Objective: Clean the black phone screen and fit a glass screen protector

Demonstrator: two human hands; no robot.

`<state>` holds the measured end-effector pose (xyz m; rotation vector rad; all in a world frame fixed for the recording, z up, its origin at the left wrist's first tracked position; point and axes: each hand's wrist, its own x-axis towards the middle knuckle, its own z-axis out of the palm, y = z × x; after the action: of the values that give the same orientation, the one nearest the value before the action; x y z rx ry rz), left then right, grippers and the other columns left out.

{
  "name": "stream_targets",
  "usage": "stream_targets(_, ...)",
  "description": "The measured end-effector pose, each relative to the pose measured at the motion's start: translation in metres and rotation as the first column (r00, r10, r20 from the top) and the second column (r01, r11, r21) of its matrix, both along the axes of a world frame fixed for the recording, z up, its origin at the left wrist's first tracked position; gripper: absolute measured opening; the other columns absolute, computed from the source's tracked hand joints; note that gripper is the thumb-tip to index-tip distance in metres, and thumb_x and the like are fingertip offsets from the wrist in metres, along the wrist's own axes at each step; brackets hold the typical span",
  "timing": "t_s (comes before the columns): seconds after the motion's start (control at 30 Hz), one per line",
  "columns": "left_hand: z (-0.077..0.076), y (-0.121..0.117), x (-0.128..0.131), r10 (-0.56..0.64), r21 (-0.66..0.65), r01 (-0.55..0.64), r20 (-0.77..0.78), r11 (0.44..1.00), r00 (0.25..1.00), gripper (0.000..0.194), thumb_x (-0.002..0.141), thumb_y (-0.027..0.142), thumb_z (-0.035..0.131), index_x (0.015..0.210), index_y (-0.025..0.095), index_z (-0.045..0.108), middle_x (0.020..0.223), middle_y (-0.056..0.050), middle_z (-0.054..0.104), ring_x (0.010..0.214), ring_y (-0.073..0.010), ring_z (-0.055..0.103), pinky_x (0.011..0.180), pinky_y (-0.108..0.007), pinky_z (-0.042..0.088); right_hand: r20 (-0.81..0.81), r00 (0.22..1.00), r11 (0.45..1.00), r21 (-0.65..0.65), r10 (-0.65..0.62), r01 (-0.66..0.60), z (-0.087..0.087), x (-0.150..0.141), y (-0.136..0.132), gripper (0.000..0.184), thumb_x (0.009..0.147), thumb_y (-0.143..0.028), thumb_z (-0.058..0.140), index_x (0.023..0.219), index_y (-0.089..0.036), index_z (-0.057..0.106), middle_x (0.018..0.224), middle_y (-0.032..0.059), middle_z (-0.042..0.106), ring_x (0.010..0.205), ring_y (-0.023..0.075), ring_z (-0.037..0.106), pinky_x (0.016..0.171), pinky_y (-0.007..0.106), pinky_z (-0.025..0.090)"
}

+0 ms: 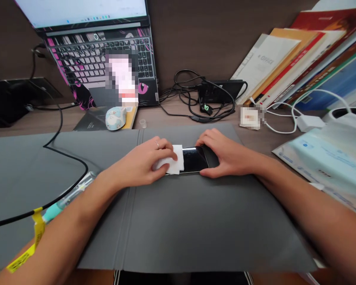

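A smartphone (193, 159) with a dark, glossy screen lies crosswise on the grey desk mat (207, 225). My left hand (154, 160), with a ring on one finger, is closed on a folded white tissue (178, 158) and presses it on the phone's left part, which is hidden beneath. At the phone's right end, my right hand (218, 152) grips the upper and lower edges between fingers and thumb. Partly behind my left forearm lies a clear spray bottle (74, 192) with a turquoise end.
An open laptop (106, 59) stands behind, with a patterned mouse (115, 118) and a small clear cap (142, 123) before it. Black cables (192, 103) tangle by a power adapter (219, 90). Leaning books (302, 63) and a plastic-wrapped pack (329, 154) occupy the right. A black cord (68, 194) crosses the left.
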<state>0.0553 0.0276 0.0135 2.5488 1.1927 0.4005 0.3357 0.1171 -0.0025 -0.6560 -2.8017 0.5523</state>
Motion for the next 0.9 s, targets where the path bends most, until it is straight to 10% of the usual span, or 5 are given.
stream_targets(0.33, -0.007, -0.012, 0.043, -0.124, 0.085, 0.143, -0.197, 0.986, 0.973, 0.046, 0.104, 0.029, 0.037, 0.148, 0.018, 0.045, 0.149, -0.013, 0.046, 0.142, -0.0288, 0.039, 0.118, -0.048, 0.038, 0.012, 0.999, 0.998, 0.059, 0.037, -0.037, 0.003, -0.002, -0.004, 0.046, 0.078, -0.051, 0.073, 0.104, -0.015, 0.059, 0.102, 0.0117, 0.057, 0.097, 0.0297, 0.048, 0.089, 0.044, 0.04)
stream_targets(0.73, 0.008, -0.024, 0.046, 0.12, 0.144, -0.069, -0.382, 0.987, 0.917, 0.044, 0.098, 0.022, 0.034, 0.136, 0.015, 0.054, 0.126, -0.013, 0.057, 0.103, -0.0284, 0.056, 0.094, -0.05, 0.053, 0.005, 1.0, 0.999, 0.032, 0.011, -0.012, 0.002, -0.002, -0.002, 0.052, 0.075, -0.054, 0.076, 0.106, -0.016, 0.057, 0.105, 0.0118, 0.057, 0.1, 0.0312, 0.049, 0.088, 0.043, 0.042)
stream_targets(0.9, -0.001, -0.023, 0.052, 0.022, 0.137, 0.026, -0.333, 0.99, 0.943, 0.046, 0.098, 0.023, 0.037, 0.141, 0.014, 0.049, 0.132, -0.016, 0.054, 0.114, -0.0303, 0.053, 0.103, -0.051, 0.048, 0.011, 1.0, 0.998, 0.056, 0.023, -0.023, 0.002, -0.003, -0.001, 0.05, 0.076, -0.054, 0.074, 0.106, -0.017, 0.057, 0.104, 0.0113, 0.056, 0.099, 0.0302, 0.049, 0.088, 0.043, 0.041)
